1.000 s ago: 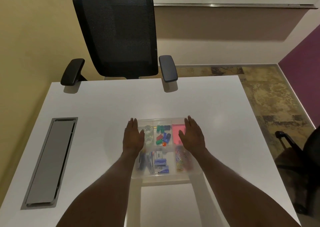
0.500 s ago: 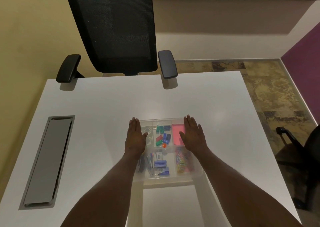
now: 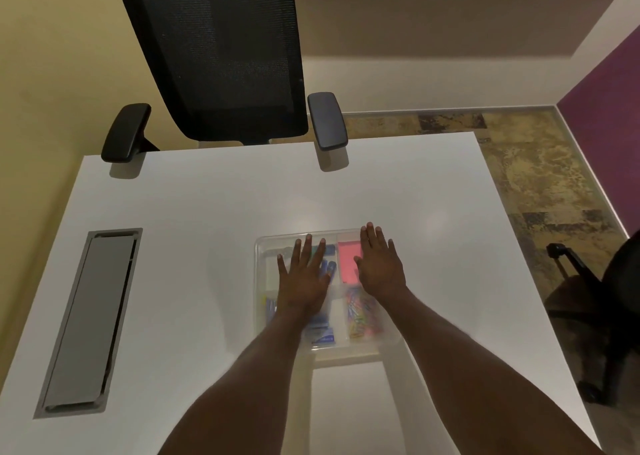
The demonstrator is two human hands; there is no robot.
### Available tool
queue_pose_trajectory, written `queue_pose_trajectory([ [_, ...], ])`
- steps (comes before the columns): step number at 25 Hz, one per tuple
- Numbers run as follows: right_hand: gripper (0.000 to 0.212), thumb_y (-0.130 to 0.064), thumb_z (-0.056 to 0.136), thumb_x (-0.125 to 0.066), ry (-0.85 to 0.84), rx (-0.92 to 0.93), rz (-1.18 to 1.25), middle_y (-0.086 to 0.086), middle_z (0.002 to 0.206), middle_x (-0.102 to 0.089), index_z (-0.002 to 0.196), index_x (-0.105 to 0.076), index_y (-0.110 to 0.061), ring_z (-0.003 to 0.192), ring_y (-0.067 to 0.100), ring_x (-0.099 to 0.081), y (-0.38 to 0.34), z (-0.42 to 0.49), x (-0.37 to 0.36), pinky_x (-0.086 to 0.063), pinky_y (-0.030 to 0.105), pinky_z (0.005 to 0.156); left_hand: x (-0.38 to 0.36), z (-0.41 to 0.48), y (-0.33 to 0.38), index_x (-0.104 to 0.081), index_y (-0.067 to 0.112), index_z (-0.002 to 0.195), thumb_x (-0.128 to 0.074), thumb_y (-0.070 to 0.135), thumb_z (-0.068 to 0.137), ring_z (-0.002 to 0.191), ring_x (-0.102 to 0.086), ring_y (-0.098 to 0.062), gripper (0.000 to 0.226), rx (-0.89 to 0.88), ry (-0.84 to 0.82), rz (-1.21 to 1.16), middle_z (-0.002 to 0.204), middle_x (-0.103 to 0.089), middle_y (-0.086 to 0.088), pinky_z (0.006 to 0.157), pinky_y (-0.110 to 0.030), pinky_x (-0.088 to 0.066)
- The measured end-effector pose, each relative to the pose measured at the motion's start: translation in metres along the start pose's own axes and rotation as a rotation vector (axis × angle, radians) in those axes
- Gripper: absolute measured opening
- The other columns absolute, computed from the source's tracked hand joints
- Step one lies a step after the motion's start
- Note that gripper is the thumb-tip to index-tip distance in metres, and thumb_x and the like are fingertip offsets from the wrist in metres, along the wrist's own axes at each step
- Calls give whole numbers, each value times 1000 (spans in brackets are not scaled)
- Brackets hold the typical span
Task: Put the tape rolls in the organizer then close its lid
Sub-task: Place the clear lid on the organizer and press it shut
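A clear plastic organizer (image 3: 265,274) with several compartments lies on the white table near its front edge, its transparent lid down over it. Through the lid I see a pink pad, blue and green small items and coloured clips. My left hand (image 3: 304,278) lies flat on the lid's middle, fingers spread. My right hand (image 3: 379,264) lies flat on the lid's right part, fingers apart. Neither hand holds anything. The tape rolls are hard to make out; a clear shape in the far left compartment is partly hidden by my left hand.
The white table (image 3: 194,219) has a grey cable hatch (image 3: 90,319) set into its left side. A black mesh office chair (image 3: 221,56) stands at the far edge. Another dark chair (image 3: 609,302) stands on the floor to the right.
My left hand has slid right from the organizer's left edge onto the middle of the lid. My right hand stays on the right part. The view has shifted slightly.
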State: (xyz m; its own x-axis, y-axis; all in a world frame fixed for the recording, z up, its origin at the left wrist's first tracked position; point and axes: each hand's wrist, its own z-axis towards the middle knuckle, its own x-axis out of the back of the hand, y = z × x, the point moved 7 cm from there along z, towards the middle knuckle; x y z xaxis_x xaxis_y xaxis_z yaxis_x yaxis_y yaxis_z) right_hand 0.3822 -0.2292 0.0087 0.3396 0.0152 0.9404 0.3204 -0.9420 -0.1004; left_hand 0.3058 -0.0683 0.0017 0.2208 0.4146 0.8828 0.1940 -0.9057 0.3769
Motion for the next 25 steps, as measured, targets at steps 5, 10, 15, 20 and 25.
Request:
queue_pose_trajectory([
  [5, 62, -40, 109, -9, 126, 43, 26, 12, 171, -10, 161, -12, -7, 159, 29, -9, 5, -37, -24, -13, 49, 129, -25, -2, 1, 6, 40, 163, -23, 63, 106, 153, 31, -19, 68, 58, 0, 74, 172, 19, 4, 125, -63, 12],
  [10, 64, -32, 105, -50, 277, 46, 143, 15, 167, -27, 158, -29, -2, 156, 33, -20, -6, -102, -56, -25, 55, 124, -23, -2, 2, 6, 40, 163, -23, 66, 105, 154, 30, -20, 70, 64, 18, 89, 172, 20, 5, 124, -62, 14],
  [15, 64, -32, 106, -48, 300, 32, 210, 9, 169, -23, 160, -24, -7, 158, 27, -15, -6, -108, -54, -24, 53, 126, -24, -1, 2, 6, 41, 163, -21, 68, 104, 156, 27, -21, 70, 69, 30, 93, 172, 21, 6, 124, -61, 16],
  [20, 59, -33, 110, -36, 323, 45, 136, 13, 169, -20, 159, -24, -3, 158, 30, -14, -7, -111, -55, -28, 55, 122, -21, -24, -7, 0, 36, 165, -21, 56, 108, 160, 14, -20, 63, -13, 84, 95, 174, 10, 4, 128, -62, -3],
  [25, 59, -35, 111, -27, 346, 58, 146, 17, 168, -22, 159, -24, -1, 157, 34, -17, -9, -113, -55, -30, 58, 121, -26, -80, -44, -3, 32, 166, -26, 50, 110, 162, 8, -18, 63, -5, 146, 75, 175, 2, 5, 130, -58, -7],
])
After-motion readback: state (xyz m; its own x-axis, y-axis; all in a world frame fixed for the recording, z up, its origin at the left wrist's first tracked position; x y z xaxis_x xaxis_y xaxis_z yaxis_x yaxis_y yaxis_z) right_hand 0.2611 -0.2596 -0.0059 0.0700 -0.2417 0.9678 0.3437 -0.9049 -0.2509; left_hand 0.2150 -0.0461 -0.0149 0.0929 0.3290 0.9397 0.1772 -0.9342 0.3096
